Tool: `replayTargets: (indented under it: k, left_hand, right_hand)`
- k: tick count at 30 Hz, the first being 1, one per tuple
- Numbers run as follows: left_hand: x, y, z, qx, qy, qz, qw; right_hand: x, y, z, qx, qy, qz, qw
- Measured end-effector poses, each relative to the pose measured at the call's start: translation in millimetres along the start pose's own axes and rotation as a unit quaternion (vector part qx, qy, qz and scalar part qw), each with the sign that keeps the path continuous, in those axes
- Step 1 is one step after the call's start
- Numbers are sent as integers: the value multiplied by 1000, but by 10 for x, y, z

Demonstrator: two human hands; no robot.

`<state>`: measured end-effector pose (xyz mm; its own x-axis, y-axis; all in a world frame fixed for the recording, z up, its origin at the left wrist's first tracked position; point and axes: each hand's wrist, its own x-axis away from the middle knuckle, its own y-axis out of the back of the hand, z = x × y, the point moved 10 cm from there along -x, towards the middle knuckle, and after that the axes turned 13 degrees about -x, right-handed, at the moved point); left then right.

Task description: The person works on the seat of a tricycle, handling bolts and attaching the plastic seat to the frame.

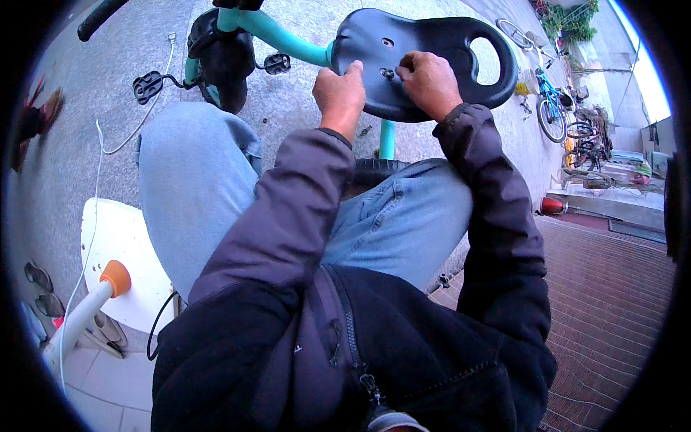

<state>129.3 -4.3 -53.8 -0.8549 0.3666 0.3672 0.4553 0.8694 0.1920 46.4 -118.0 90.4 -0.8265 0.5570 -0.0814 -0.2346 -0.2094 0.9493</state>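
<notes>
A black moulded plastic seat with an oval handle hole is fixed to the teal tube frame of a small tricycle in front of me. My left hand is closed at the seat's near left edge, thumb up; its fingers are mostly hidden, but it appears to grip that edge. Above the seat my right hand has thumb and fingers pinched together at a small dark metal bolt in the seat's middle. Another recessed hole shows farther up the seat.
Pedals and a second black seat-shaped part are at the left. A white cable crosses the concrete floor near a white board with a pole. Small loose hardware lies beneath the seat. Bicycles stand at the right.
</notes>
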Motion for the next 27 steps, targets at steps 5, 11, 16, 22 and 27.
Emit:
replayTargets:
  k: [5, 11, 16, 22, 27]
  left_hand:
    - [18, 17, -10, -17, 0, -12, 1000]
    - [75, 12, -34, 13, 10, 0, 1000]
    - [36, 12, -21, 14, -6, -9, 1000]
    - [39, 11, -51, 4, -1, 12, 1000]
    - [25, 12, -53, -10, -7, 16, 1000]
  right_hand:
    - [-50, -184, 7, -9, 15, 41, 999]
    - [-1, -156, 34, -19, 31, 21, 999]
    - [6, -125, 19, 21, 9, 41, 999]
    - [22, -121, 262, 104, 59, 30, 992]
    - [-17, -137, 257, 69, 86, 24, 994]
